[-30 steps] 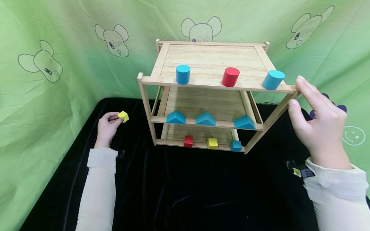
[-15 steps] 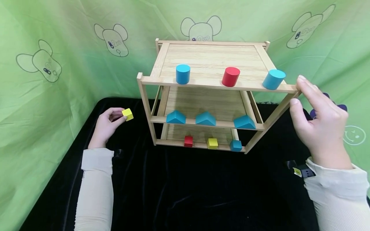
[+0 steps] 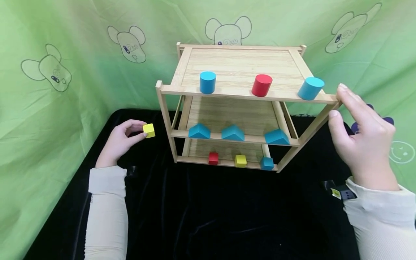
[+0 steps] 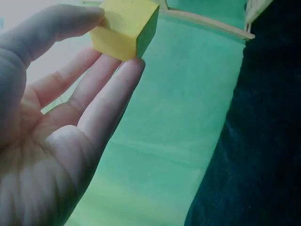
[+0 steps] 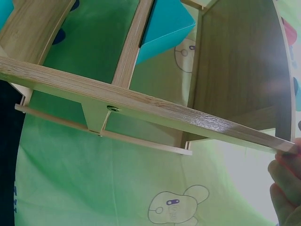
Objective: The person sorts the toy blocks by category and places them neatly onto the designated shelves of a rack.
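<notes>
In the head view my left hand (image 3: 118, 142) pinches a small yellow cube (image 3: 148, 130) between thumb and fingertips, left of a three-tier wooden shelf (image 3: 240, 63). The left wrist view shows the thumb on one side of the cube (image 4: 124, 30) and fingertips below it. My right hand (image 3: 367, 144) holds the shelf's front right top corner between thumb and fingers; its fingers (image 5: 284, 183) show only partly at the right wrist view's edge. Along the top front rail stand a blue cylinder (image 3: 207, 83), a red cylinder (image 3: 261, 86) and another blue cylinder (image 3: 311, 89).
Blue triangular blocks (image 3: 233, 133) line the middle tier's front rail. On the bottom rail sit a red cube (image 3: 213, 159), a yellow cube (image 3: 240, 161) and a blue cube (image 3: 267, 164). Black cloth (image 3: 208, 216) covers the table; a green printed curtain (image 3: 81, 29) hangs behind and around.
My left hand has moved right, closer to the shelf, with the yellow cube in its fingertips. The right hand stays at the shelf corner. The head view has shifted slightly.
</notes>
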`<action>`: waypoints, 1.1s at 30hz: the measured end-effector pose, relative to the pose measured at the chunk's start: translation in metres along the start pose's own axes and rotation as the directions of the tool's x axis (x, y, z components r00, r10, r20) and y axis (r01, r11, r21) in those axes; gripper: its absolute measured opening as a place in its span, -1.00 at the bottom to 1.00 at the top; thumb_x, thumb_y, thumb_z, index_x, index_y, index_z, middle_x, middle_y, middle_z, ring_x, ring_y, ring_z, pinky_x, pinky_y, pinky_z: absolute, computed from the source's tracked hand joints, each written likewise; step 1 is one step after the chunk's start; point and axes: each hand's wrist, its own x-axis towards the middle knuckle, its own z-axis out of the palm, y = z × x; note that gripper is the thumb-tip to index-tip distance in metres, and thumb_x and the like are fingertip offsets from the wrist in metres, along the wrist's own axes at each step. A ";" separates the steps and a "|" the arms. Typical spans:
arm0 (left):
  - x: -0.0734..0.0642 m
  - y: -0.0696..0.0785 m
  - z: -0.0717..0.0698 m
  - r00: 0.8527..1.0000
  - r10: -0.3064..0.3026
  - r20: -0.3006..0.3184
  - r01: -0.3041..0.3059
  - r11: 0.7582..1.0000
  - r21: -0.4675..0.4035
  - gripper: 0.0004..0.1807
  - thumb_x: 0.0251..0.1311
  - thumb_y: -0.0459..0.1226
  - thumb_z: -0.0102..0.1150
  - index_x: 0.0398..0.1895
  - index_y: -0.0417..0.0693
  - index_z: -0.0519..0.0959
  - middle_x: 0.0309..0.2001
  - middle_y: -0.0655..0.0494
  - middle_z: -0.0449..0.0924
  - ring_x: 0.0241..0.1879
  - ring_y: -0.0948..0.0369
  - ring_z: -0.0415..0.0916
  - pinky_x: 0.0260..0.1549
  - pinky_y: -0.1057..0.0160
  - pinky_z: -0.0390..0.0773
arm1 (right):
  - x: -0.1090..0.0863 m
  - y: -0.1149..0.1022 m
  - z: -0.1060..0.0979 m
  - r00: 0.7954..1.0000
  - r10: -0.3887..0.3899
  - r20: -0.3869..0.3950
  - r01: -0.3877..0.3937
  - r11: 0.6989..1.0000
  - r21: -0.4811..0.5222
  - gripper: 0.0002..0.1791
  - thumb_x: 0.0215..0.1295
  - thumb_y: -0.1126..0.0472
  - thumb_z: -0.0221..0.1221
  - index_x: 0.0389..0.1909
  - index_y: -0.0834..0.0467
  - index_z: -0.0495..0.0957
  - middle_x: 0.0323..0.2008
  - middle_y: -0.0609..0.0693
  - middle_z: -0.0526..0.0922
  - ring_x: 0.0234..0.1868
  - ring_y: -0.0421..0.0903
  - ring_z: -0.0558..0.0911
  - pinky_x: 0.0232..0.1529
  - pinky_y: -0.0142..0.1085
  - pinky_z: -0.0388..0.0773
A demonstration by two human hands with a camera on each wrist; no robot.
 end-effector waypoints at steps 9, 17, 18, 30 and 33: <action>-0.002 0.001 0.001 0.996 0.010 0.090 -0.006 0.999 -0.043 -0.58 0.30 -0.29 0.35 0.19 -0.17 0.56 0.05 0.02 0.64 0.03 0.34 0.57 0.02 0.42 0.53 | 0.001 -0.001 0.000 1.000 0.000 -0.001 0.000 1.000 -0.014 -0.54 0.28 0.05 0.13 0.10 0.18 0.70 0.07 0.08 0.69 0.16 -0.21 0.62 0.18 -0.64 0.36; -0.008 0.009 -0.001 0.985 0.043 0.169 -0.028 0.995 -0.093 -0.62 0.26 -0.34 0.37 0.13 -0.20 0.58 0.01 0.06 0.65 -0.01 0.31 0.61 -0.03 0.43 0.58 | 0.001 -0.001 0.001 1.000 0.003 0.005 -0.003 1.000 -0.007 -0.55 0.28 0.07 0.14 0.10 0.18 0.69 0.08 0.08 0.69 0.17 -0.23 0.61 0.20 -0.61 0.37; -0.008 0.010 -0.001 0.981 0.048 0.186 -0.030 0.995 -0.097 -0.62 0.26 -0.34 0.37 0.13 -0.19 0.58 0.02 0.04 0.65 -0.01 0.29 0.62 -0.02 0.42 0.58 | 0.001 -0.001 0.001 1.000 0.004 0.005 -0.004 1.000 -0.007 -0.55 0.28 0.07 0.14 0.10 0.18 0.69 0.08 0.08 0.69 0.17 -0.23 0.61 0.20 -0.62 0.37; -0.008 0.022 0.001 0.935 0.104 0.338 -0.055 0.987 -0.152 -0.65 0.26 -0.44 0.32 0.10 -0.26 0.56 0.00 -0.04 0.65 0.00 0.19 0.63 -0.05 0.35 0.64 | 0.000 -0.002 0.000 1.000 0.005 -0.007 -0.005 1.000 0.000 -0.55 0.26 0.07 0.14 0.09 0.19 0.70 0.06 0.10 0.69 0.16 -0.23 0.61 0.20 -0.60 0.38; -0.009 0.028 0.002 0.924 0.118 0.363 -0.063 0.985 -0.158 -0.66 0.26 -0.45 0.31 0.10 -0.25 0.56 0.01 -0.04 0.64 0.01 0.24 0.62 -0.05 0.34 0.64 | 0.000 -0.002 0.000 1.000 0.005 -0.007 -0.005 1.000 -0.002 -0.55 0.26 0.07 0.14 0.09 0.18 0.70 0.06 0.10 0.69 0.16 -0.23 0.61 0.18 -0.63 0.37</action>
